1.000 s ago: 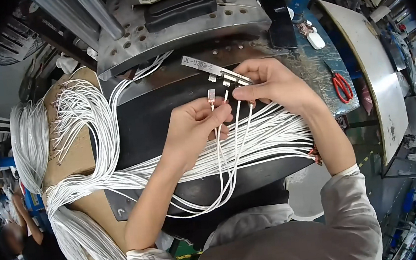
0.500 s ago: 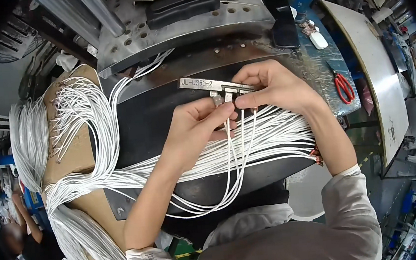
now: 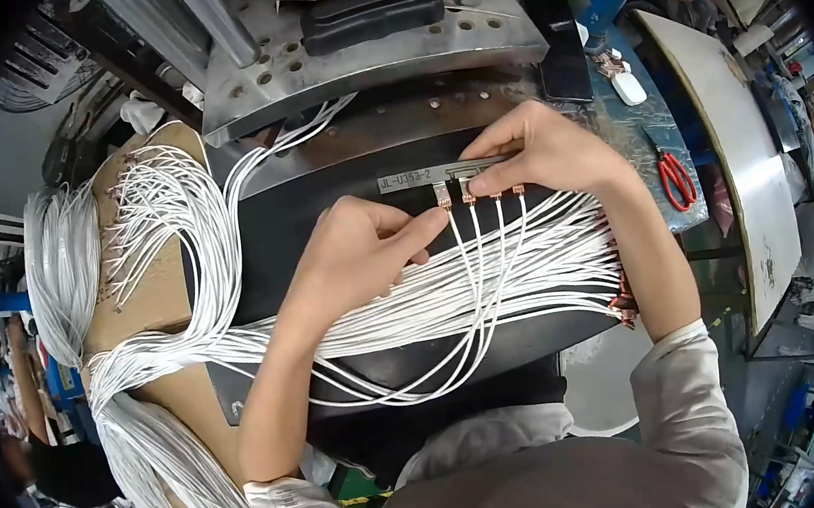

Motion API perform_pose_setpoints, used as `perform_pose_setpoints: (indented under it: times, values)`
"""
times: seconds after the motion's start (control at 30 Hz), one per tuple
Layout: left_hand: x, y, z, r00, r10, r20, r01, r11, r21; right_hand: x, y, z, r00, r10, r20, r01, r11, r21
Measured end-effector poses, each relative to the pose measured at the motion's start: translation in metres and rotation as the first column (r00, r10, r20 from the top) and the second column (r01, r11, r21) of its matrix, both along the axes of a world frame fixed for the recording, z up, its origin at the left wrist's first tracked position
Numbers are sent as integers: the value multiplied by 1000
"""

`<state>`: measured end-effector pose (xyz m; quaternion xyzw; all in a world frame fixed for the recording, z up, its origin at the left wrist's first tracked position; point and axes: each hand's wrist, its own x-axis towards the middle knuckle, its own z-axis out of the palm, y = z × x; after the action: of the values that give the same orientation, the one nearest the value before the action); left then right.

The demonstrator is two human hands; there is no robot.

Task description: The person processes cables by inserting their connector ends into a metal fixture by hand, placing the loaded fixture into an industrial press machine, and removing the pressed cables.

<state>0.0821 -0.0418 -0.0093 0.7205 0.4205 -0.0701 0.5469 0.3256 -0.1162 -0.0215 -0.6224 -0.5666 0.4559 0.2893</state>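
My right hand (image 3: 550,157) is closed on a flat grey metal bar (image 3: 408,178), thumb in front and fingers behind. Several white cables hang from the bar's lower edge, their small plugs with copper-coloured ends side by side in a row. The leftmost plug (image 3: 442,195) is against the bar. My left hand (image 3: 358,254) is closed, thumb and forefinger at the lower end of that plug; its other fingers are curled and partly hidden. Below my hands, a thick bundle of white cables (image 3: 403,313) lies across the black work surface (image 3: 275,252).
A steel press base (image 3: 370,76) with a black handle-like block (image 3: 369,15) stands at the back. More white cables (image 3: 161,194) lie on cardboard (image 3: 158,297) at left. Red-handled cutters (image 3: 676,179) and a white mouse-like object (image 3: 628,89) are at right. Another person (image 3: 66,473) is at far left.
The bar has shifted right and slightly down and tilts less. The plug at my left fingertips, apart from the row before, now sits against the bar at the row's left end.
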Motion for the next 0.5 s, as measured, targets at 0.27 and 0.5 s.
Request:
perform_pose_setpoints:
  times: [0.27,0.5]
  values:
    - [-7,-6,4,970,-65,234,-118,716,688,-4,13,-9,909,-2,416,-165,916,366]
    - [-4,11,-23,949,-241,202,-107,357,928,-9,12,-15,858,-98,504,-170,872,460]
